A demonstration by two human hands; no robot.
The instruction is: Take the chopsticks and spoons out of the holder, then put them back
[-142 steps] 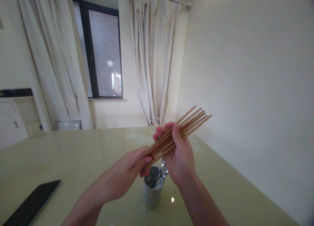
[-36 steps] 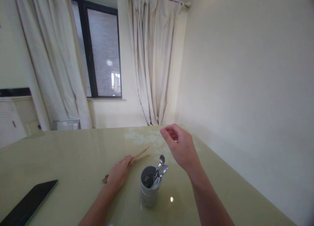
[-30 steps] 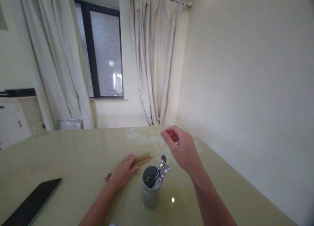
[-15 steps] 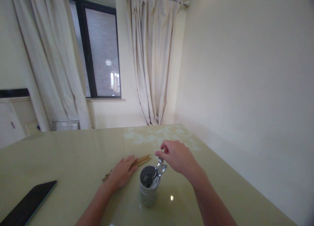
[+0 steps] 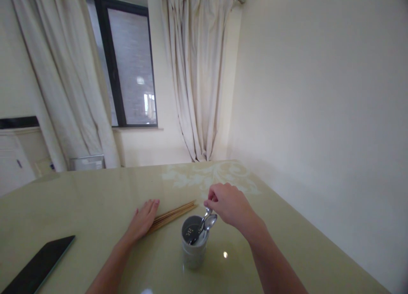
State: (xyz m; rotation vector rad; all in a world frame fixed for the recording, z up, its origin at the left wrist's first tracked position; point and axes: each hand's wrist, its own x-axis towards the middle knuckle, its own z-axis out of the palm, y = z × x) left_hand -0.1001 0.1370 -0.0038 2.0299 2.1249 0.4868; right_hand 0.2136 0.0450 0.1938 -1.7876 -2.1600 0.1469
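On the glossy worktop [image 5: 95, 200], lower centre, a cup [image 5: 193, 253] holds spoons [image 5: 208, 219]; the right hand [image 5: 228, 204] pinches one handle, tip hidden. The left hand [image 5: 142, 219] lies flat, fingers spread, covering the chopsticks' [image 5: 175, 212] near ends.

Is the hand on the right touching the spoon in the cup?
Touching. In the head view, the right hand has its fingertips pinched on the top of a spoon that stands in the cup; no gap shows between them.
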